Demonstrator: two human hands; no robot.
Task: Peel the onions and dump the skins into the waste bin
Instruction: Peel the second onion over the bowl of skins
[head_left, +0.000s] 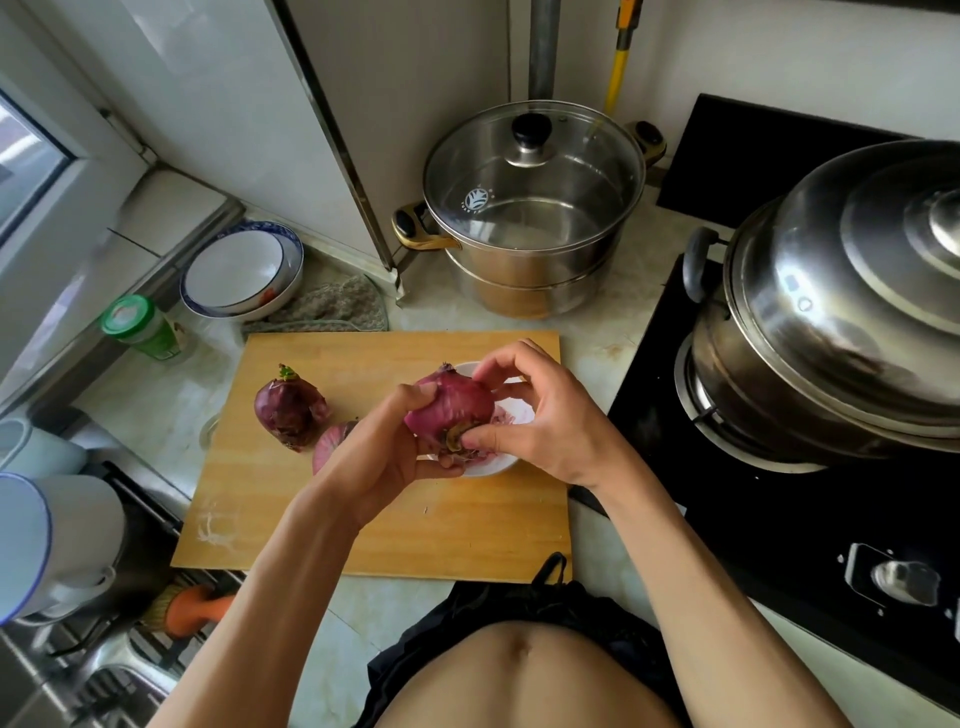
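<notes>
Currently left hand grips red onion above white bowl. Right hand pinches onion's root end. Two more onions lie on cutting board.

Only marking: small white crown-like logo with a line of tiny lettering under it, printed on the glass lid of the steel steamer pot at the back of the counter; lettering too small to read. Green-capped jar by the window has a label, blurred, unreadable. No other text, numbers or signs legible
</notes>
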